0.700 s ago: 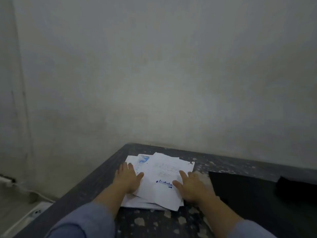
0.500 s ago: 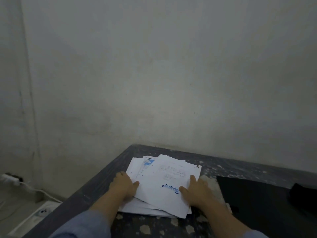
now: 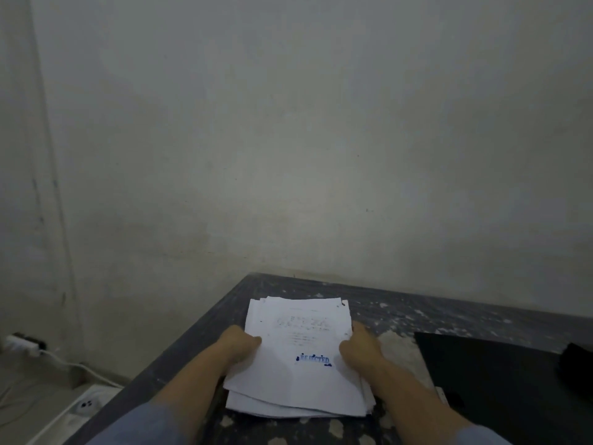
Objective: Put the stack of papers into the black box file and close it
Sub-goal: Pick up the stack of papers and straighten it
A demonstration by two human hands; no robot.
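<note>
A stack of white papers (image 3: 298, 354) lies on the dark, paint-flecked table (image 3: 401, 313), its top sheet stamped in blue near the bottom. My left hand (image 3: 237, 346) grips the stack's left edge, thumb on top. On the right edge sits my right hand (image 3: 361, 350), its fingers curled around the side. The black box file (image 3: 500, 380) lies flat on the table to the right of the papers, apart from both hands; whether it is open is unclear.
A bare wall stands close behind the table. The table's left edge runs diagonally beside my left arm. On the floor at left are a white plug with cable (image 3: 22, 345) and a white socket strip (image 3: 85, 404).
The fanned sheets have been pushed together into a squarer stack. Both hands moved from lying flat on top to gripping the stack's left and right edges.
</note>
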